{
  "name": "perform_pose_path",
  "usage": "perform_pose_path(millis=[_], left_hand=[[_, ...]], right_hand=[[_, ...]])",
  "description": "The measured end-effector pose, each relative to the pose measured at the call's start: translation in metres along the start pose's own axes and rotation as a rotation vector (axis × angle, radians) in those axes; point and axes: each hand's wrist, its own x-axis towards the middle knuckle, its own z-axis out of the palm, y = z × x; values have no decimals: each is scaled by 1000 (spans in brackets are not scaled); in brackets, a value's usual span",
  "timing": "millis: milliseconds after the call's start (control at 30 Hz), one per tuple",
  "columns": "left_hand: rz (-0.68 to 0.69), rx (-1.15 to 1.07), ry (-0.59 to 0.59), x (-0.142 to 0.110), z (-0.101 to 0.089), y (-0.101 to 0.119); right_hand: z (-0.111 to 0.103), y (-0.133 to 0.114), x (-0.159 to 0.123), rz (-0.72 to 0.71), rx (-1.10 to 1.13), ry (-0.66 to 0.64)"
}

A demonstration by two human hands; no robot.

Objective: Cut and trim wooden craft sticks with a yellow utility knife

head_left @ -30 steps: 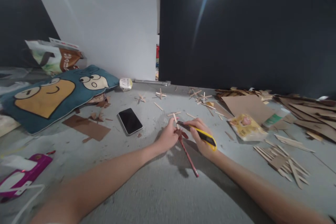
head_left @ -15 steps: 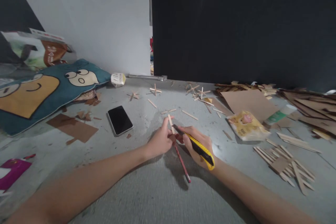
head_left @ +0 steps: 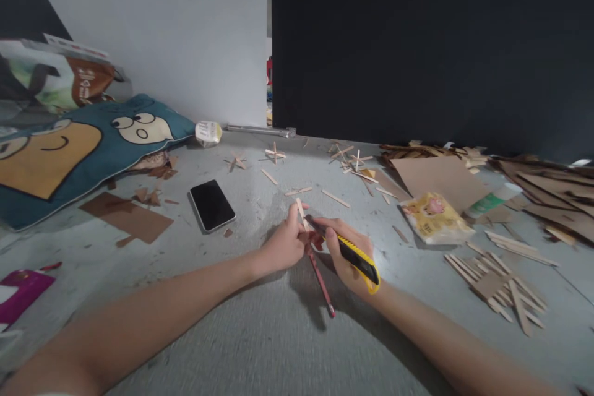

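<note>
My left hand [head_left: 286, 243] is closed, pinching a pale wooden craft stick [head_left: 301, 210] that points up and away from me. A yellow and black utility knife [head_left: 358, 260] is gripped in my right hand [head_left: 346, 247], its tip close beside the stick. Between the hands a reddish pencil [head_left: 321, 281] slants down toward me, eraser end nearest. Its far end meets small reddish-brown bits by my left fingers, and I cannot tell exactly how it is held. Just beyond the hands lie loose craft sticks [head_left: 335, 198].
Left of my hands are a black phone [head_left: 212, 205], cardboard pieces [head_left: 132, 219] and a blue cushion [head_left: 106, 167]. To the right lie a tissue pack [head_left: 434, 219], a glue stick [head_left: 492, 201] and a pile of craft sticks [head_left: 499, 288]. Small stick assemblies [head_left: 275, 153] lie farther back.
My right hand and the utility knife have shifted slightly, the knife tip still beside the craft stick. The whole view has moved a little. Both hands keep their holds.
</note>
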Motion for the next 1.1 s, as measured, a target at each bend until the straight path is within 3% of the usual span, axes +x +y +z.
perform_pose_path(millis=[400, 600, 833, 1100], left_hand=[[78, 64, -30, -2, -3, -3], [67, 20, -29, -2, -2, -4], [132, 180, -21, -4, -4, -4], [154, -31, -71, -4, -2, -4]], right_hand=[[-6, 0, -2, 26, 6, -37], [4, 4, -5, 11, 6, -39], [-2, -1, -3, -28, 2, -31], [2, 4, -7, -14, 8, -11]])
